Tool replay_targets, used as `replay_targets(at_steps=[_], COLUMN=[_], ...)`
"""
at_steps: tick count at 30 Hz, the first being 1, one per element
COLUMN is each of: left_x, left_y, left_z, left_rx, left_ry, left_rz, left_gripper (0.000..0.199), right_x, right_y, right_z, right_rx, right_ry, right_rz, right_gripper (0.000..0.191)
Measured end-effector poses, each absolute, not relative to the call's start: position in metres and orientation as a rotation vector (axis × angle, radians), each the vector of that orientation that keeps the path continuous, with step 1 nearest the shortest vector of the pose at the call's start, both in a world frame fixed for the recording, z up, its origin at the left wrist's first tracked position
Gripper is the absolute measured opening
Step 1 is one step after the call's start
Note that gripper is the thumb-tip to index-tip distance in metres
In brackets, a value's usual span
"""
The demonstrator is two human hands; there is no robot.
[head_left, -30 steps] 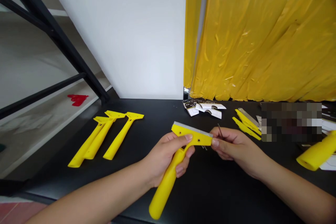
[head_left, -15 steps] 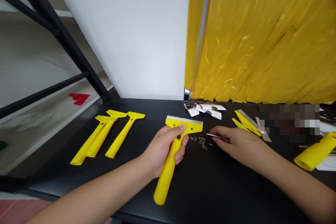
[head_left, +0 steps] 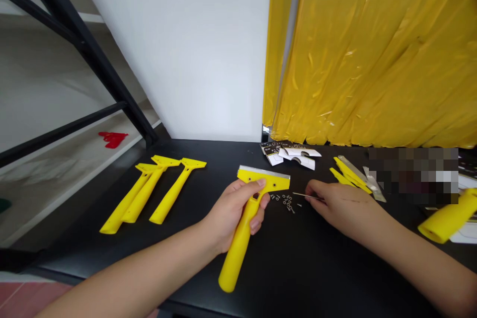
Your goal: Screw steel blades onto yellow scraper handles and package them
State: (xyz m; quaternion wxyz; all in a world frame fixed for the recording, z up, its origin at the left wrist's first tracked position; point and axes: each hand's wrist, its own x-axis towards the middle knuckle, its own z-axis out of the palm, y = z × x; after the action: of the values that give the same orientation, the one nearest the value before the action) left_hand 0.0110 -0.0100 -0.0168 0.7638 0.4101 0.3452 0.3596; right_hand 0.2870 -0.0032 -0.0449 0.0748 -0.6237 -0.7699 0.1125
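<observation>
My left hand [head_left: 238, 206] is closed round a yellow scraper [head_left: 235, 253], its thumb pressed on the head just below the metal blade strip. Two small dark holes show in that head. To the right, my right hand [head_left: 345, 206] pinches a thin metal tool [head_left: 300, 194] whose tip points left; its exact kind is too fine to make out. Small screws and nuts [head_left: 286, 201] lie scattered on the black table between the scraper and my right hand.
Several yellow scraper handles [head_left: 139, 196] lie at the left. Printed cards [head_left: 298, 156] rest at the back, with yellow strips and metal pieces [head_left: 352, 171] to their right. Another yellow handle [head_left: 445, 218] lies far right. A black metal frame [head_left: 80, 44] stands at the left.
My right hand has shifted slightly right, turning the thin tool a little. The scraper in my left hand has moved slightly right and down.
</observation>
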Motion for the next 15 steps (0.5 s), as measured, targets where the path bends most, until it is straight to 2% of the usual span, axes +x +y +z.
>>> replay_targets(at_steps=[5, 8, 13, 15], left_x=[0.012, 0.013, 0.019, 0.02], left_y=[-0.011, -0.014, -0.024, -0.027], left_z=[-0.016, -0.014, -0.013, -0.014], left_rx=[0.892, 0.891, 0.887, 0.881], left_ry=[0.747, 0.74, 0.73, 0.717], left_rz=[0.799, 0.809, 0.772, 0.753], left_gripper=[0.044, 0.044, 0.046, 0.045], right_x=[0.285, 0.276, 0.255, 0.25], right_y=[-0.002, -0.004, -0.021, -0.028], right_z=[-0.042, -0.035, -0.025, -0.024], right_rx=[-1.845, -1.76, -1.278, -1.079], right_ry=[-2.171, -2.078, -1.297, -1.045], right_rz=[0.518, 0.732, 1.578, 1.785], right_gripper=[0.016, 0.028, 0.036, 0.034])
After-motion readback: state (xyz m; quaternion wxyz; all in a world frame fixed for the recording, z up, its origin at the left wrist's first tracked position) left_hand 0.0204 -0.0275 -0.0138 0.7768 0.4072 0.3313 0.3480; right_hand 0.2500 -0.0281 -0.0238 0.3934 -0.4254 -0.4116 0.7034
